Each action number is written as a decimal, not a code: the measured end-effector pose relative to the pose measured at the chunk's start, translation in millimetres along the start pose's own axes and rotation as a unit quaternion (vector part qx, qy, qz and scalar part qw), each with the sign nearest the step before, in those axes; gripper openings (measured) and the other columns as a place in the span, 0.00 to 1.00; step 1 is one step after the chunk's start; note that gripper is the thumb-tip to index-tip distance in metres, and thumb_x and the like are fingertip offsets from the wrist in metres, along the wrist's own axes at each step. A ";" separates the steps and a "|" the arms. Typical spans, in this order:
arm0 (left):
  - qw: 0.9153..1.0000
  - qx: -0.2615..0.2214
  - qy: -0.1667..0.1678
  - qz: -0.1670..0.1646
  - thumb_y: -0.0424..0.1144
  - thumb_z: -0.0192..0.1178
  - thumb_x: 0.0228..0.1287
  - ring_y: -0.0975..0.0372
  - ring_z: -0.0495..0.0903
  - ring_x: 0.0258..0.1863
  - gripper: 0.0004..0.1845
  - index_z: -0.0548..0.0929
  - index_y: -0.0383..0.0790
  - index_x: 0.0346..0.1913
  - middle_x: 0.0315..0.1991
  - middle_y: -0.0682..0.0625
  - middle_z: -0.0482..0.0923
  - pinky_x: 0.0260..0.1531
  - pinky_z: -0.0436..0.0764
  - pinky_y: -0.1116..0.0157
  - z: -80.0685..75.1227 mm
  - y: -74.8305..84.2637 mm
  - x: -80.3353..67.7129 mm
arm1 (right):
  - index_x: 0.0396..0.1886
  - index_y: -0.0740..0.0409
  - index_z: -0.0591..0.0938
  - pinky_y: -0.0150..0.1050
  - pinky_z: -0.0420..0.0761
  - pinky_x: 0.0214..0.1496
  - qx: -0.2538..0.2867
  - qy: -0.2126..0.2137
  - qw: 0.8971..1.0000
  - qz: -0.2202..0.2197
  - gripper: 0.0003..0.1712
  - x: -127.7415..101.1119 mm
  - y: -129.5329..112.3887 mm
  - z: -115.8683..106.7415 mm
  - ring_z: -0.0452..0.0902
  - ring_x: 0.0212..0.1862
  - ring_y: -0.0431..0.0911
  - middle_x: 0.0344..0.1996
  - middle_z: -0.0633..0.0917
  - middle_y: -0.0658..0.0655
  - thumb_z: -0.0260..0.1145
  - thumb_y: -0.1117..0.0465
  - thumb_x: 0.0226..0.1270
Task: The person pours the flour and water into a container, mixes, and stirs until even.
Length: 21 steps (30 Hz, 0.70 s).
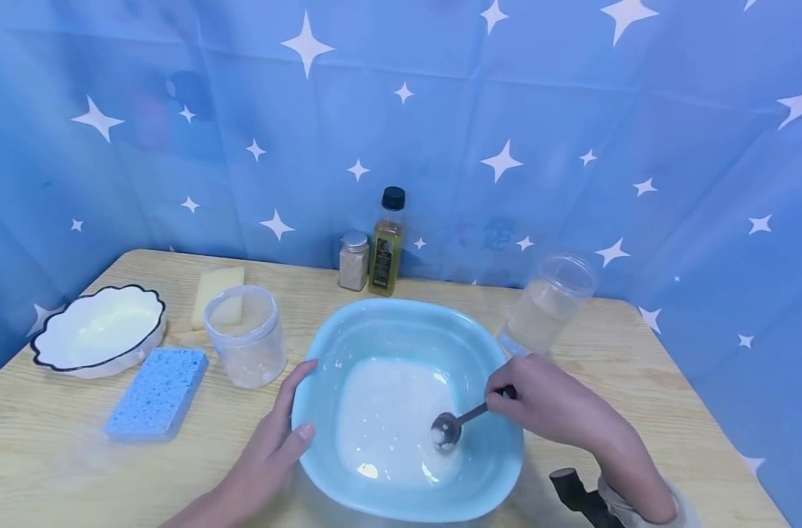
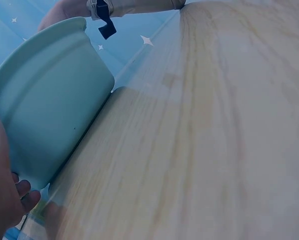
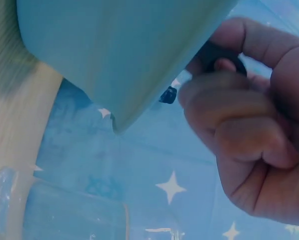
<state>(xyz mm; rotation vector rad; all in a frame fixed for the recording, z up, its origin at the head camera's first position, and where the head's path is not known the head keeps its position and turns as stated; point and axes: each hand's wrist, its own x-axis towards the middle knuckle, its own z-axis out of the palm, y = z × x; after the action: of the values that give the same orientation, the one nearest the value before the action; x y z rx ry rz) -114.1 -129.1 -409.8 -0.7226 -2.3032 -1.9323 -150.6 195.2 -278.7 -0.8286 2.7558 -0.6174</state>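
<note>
At lower centre of the head view, a light blue basin sits on the wooden table, holding white liquid. The left hand rests against its left rim, thumb over the edge, fingers relaxed. The right hand pinches a metal spoon, its bowl dipped in the liquid at the basin's lower right
</note>
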 end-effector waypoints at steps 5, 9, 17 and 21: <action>1.000 0.006 -0.001 -0.011 0.32 0.44 0.67 0.50 0.72 0.54 0.34 0.48 0.54 0.72 0.68 0.42 0.55 0.39 0.81 0.63 0.0 1.4 0.5 | 0.14 0.50 0.76 0.26 0.60 0.17 0.054 -0.037 0.997 -0.036 0.16 2.4 -6.8 6.8 0.53 0.16 0.33 0.12 0.63 0.39 0.56 0.70 0.56; 1.000 0.004 0.000 -0.005 0.32 0.44 0.66 0.47 0.71 0.54 0.34 0.47 0.54 0.72 0.68 0.41 0.53 0.38 0.82 0.63 -0.5 1.2 1.5 | 0.13 0.49 0.75 0.26 0.59 0.17 0.049 -0.024 0.998 -0.035 0.16 9.7 -14.9 14.7 0.54 0.16 0.33 0.11 0.62 0.40 0.56 0.68 0.58; 1.000 0.003 -0.002 -0.001 0.32 0.44 0.66 0.44 0.70 0.55 0.34 0.47 0.53 0.72 0.69 0.41 0.51 0.37 0.82 0.63 -0.5 0.0 3.1 | 0.23 0.48 0.83 0.30 0.63 0.15 -0.005 0.055 0.998 0.027 0.10 9.7 -13.4 4.6 0.59 0.16 0.35 0.11 0.69 0.42 0.61 0.63 0.63; 1.000 0.012 -0.007 0.006 0.33 0.45 0.66 0.43 0.68 0.56 0.35 0.46 0.52 0.73 0.70 0.41 0.49 0.39 0.82 0.62 -2.2 -0.2 2.7 | 0.26 0.53 0.85 0.31 0.66 0.17 -0.060 0.095 0.992 0.061 0.07 8.7 -6.8 0.9 0.63 0.17 0.37 0.15 0.75 0.43 0.63 0.64 0.61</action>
<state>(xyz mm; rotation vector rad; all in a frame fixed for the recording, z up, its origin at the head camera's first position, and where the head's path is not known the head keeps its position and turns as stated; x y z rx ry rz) -117.2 -130.3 -408.6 -0.7470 -2.3216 -1.8966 -154.2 184.8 -277.1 -0.6479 3.0149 -0.5386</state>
